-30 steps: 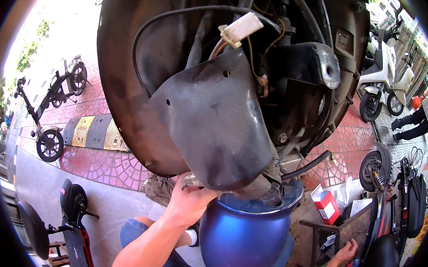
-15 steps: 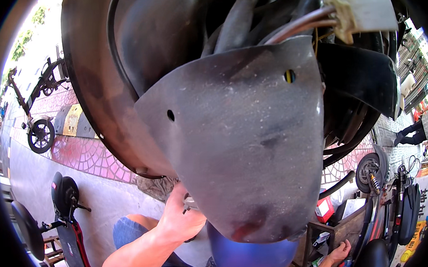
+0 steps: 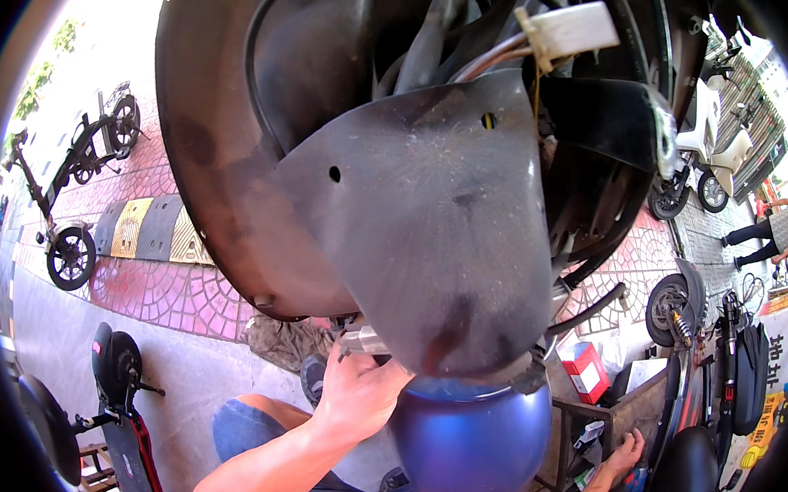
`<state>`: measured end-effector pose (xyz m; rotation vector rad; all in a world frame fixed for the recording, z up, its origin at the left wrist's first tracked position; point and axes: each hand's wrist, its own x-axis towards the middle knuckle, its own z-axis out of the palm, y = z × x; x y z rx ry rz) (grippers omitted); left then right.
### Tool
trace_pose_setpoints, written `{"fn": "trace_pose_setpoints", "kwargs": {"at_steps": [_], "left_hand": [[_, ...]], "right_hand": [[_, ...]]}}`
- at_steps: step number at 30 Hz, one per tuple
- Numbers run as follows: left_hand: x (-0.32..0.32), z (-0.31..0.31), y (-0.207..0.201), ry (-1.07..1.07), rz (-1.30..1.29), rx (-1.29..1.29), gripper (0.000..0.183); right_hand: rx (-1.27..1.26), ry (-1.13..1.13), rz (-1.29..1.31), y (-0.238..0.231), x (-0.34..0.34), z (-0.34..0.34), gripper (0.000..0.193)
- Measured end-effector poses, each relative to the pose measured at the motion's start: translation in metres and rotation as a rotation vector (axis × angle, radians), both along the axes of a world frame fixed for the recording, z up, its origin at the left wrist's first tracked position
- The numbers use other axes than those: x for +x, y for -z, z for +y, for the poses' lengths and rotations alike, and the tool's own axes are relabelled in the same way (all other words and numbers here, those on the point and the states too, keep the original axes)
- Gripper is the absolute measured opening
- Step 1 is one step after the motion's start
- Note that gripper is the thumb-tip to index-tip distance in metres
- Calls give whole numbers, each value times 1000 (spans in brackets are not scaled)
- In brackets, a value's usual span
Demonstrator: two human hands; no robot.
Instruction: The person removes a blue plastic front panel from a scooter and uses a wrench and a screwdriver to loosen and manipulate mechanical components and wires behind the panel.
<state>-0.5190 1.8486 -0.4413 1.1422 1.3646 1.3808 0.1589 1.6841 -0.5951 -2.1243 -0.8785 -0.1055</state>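
My left hand (image 3: 359,392) is closed around a silver cylindrical metal part (image 3: 364,340) at the lower left edge of a worn dark panel (image 3: 450,216); some of its fingers are hidden behind the panel. What that part belongs to does not show. Two holes pierce the panel, and a blue rounded shell (image 3: 472,438) sits below it. Above are wires ending in a white plug (image 3: 576,30). A brown-black vehicle body shell (image 3: 221,175) curves around behind. My right hand (image 3: 625,455), at lower right, has its fingers apart beside a wooden box (image 3: 630,419) and holds nothing visible.
A red and white carton (image 3: 585,371) stands behind the box. Parked scooters and bikes line both sides, including a black folding bike (image 3: 74,174). A crumpled dark cloth (image 3: 285,343) lies on the ground. A person (image 3: 767,231) stands at far right.
The panel and body shell look smaller and farther off, with the plug shifted left. More of the blue shell and the silver part shows. My right hand sits slightly higher in the view.
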Motion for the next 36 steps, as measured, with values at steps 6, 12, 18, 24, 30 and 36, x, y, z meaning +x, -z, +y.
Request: {"fn": "trace_pose_setpoints", "kwargs": {"at_steps": [6,12,18,24,30,36], "left_hand": [[4,11,-18,59,-461,-106,26],[0,12,-28,77,-337,-137,28],[-2,11,-21,68,-312,-145,28],[-4,18,-26,112,-289,-105,26],[-8,17,-16,103,-382,-231,26],[-3,19,-16,56,-686,-243,30]], "right_hand": [[61,-414,662,-87,-189,38,46],[-169,-959,615,-194,-364,34,109],[-76,-983,239,-172,-393,18,118],[-33,-906,56,-164,-416,25,116],[-58,-901,39,-175,-425,32,112],[-69,-888,250,-177,-409,42,120]]}}
